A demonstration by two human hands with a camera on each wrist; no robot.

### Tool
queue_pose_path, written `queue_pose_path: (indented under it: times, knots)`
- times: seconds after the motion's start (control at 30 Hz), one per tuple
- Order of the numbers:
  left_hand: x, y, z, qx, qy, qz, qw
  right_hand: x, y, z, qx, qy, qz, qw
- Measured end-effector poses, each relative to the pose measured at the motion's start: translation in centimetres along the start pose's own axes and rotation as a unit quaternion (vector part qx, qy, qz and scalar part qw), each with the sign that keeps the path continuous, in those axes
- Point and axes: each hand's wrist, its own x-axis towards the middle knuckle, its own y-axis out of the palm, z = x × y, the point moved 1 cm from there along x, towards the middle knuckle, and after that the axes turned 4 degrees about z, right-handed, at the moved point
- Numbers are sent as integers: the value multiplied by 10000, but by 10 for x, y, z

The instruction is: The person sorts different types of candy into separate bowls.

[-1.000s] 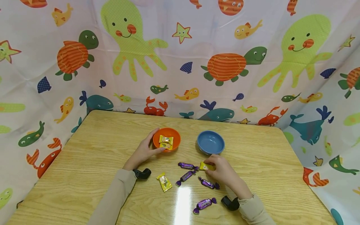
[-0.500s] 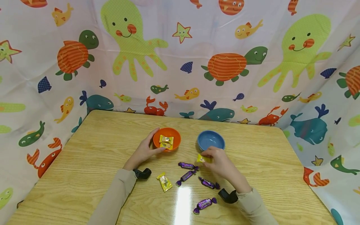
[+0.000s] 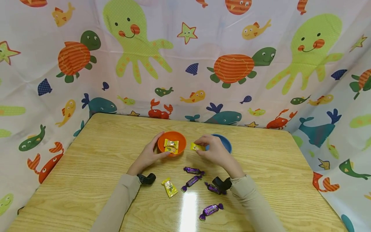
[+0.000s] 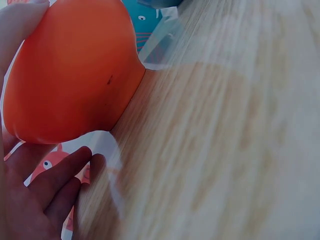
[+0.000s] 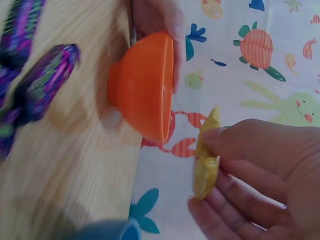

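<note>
My left hand [image 3: 149, 154] holds the orange bowl [image 3: 173, 135] from its left side, thumb at the near rim and fingers round the outer wall. In the left wrist view the bowl's wall [image 4: 75, 75] stands on the table, with fingers curled beneath its side. Two yellow-wrapped candies [image 3: 171, 143] lie inside the bowl. My right hand [image 3: 215, 151] pinches another yellow-wrapped candy [image 3: 197, 147] between thumb and fingers, raised just right of the orange bowl. The right wrist view shows this candy [image 5: 206, 165] edge-on, facing the bowl's rim.
A blue bowl [image 3: 226, 143] stands behind my right hand, partly hidden. Several purple twist-wrapped candies [image 3: 210, 210] lie on the wooden table [image 3: 87, 167], with one yellow-wrapped candy [image 3: 169, 188] to their left. A sea-animal curtain [image 3: 185, 54] hangs round the table.
My right hand has lifted the yellow-wrapped candy off the table and carried it away from me and left, in front of the blue bowl. The left hand has stayed on the orange bowl.
</note>
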Motion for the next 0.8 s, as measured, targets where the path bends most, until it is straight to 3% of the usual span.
queue_pose_path:
  times: [0.33, 0.47, 0.6, 0.8]
  knots:
    - [0, -1, -4, 32, -97, -8, 9999, 50, 30, 2, 603, -303, 10, 9977]
    - [0, -1, -5, 70, -78, -2, 9999, 66, 44, 5, 243, -459, 133, 9986]
    - [-1, -2, -4, 43, -65, 34, 10000, 77, 55, 8, -172, -355, 395, 9984]
    - [-2, -2, -2, 9, -82, 43, 10000, 82, 70, 6, -167, -272, 883, 9956]
